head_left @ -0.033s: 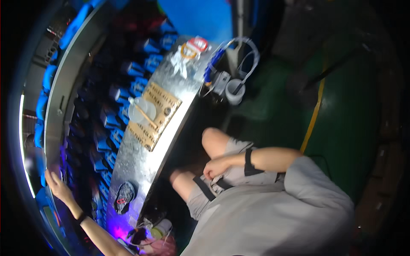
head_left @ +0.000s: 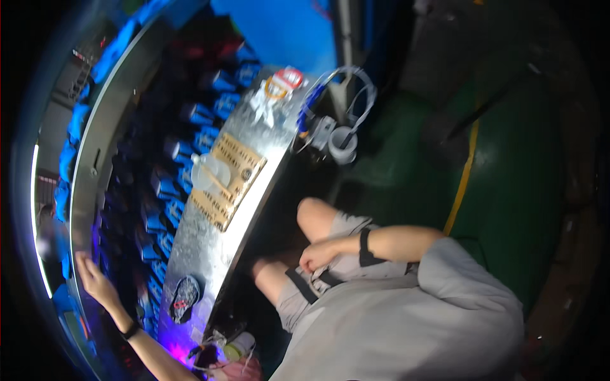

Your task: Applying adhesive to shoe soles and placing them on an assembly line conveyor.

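Note:
My left hand [head_left: 96, 284] reaches out at the far left, fingers stretched and holding nothing that I can see, near a long metal rail [head_left: 86, 190]. A dark band circles that wrist. On my lap my right hand [head_left: 318, 255] rests with its fingers curled in, nothing visible in them. Nearest to the left arm on the metal bench [head_left: 219, 254] lies a dark shoe upper [head_left: 184, 298] with a small red mark. Farther along, a piece of printed cardboard [head_left: 244, 159] carries a translucent cup [head_left: 210, 173] with a wooden-handled brush [head_left: 219, 184] across it.
Rows of blue holders with dark shoe parts [head_left: 168, 187] stand behind the bench. Rolls of tape [head_left: 286, 79] and white scraps [head_left: 262, 109] lie at its far end. A white pot [head_left: 343, 145] with a hose hangs beside it. A lidded bottle [head_left: 238, 346] stands near the lower edge.
My left hand has shifted slightly down and right, away from the metal rail. My right hand stays on my lap. The whole view has tilted a little.

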### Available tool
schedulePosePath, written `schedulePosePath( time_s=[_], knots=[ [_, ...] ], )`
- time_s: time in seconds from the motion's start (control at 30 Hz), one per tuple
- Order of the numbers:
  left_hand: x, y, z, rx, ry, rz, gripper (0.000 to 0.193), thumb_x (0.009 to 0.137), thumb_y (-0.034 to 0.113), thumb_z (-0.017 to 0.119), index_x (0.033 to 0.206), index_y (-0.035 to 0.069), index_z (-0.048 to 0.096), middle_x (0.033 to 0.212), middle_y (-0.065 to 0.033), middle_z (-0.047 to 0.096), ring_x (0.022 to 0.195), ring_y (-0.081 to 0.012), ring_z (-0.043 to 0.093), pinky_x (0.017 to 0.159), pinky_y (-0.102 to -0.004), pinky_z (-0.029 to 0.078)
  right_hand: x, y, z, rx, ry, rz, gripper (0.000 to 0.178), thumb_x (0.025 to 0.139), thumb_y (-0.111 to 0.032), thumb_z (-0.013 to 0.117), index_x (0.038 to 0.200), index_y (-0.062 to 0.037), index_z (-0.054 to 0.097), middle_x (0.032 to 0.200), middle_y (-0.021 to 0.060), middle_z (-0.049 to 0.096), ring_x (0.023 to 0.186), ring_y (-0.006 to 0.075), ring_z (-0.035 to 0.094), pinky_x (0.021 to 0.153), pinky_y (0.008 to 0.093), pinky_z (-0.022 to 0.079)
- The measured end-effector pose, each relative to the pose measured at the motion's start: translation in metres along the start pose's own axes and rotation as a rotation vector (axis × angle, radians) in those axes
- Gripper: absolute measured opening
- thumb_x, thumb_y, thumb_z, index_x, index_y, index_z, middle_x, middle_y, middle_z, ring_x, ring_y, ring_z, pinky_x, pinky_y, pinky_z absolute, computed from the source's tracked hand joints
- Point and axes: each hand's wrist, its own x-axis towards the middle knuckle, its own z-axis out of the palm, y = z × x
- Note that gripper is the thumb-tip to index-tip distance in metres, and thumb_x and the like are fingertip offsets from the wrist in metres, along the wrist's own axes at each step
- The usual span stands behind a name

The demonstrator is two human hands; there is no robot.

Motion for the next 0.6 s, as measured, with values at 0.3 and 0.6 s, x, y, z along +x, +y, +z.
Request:
schedulePosePath(
  time_s=[0.3,0.6],
  knots=[
    [-0.309,0.26,0.078,-0.594,-1.309,0.092,0.029,0.089,0.026,0.064,0.106,0.003,0.071,0.101,-0.019,0.071,0.096,-0.0316,0.069,0.084,-0.0395,0.053,-0.017,-0.037,0.021,-0.463,0.037,0.106,0.022,0.075,-0.011,0.059,0.091,-0.0083,0.074,0.092,0.0145,0.073,0.09,0.0334,0.068,0.077,0.0449,0.052],
    [-0.448,0.278,0.141,0.002,-1.087,0.338,0.026,0.084,0.035,0.06,0.087,0.014,0.075,0.092,-0.007,0.073,0.089,-0.0265,0.069,0.081,-0.0514,0.045,-0.02,-0.038,0.045,-0.956,-0.011,0.086,0.022,0.082,-0.023,0.061,0.091,-0.0094,0.074,0.096,0.0153,0.072,0.096,0.0346,0.067,0.085,0.0468,0.053]
  ],
)
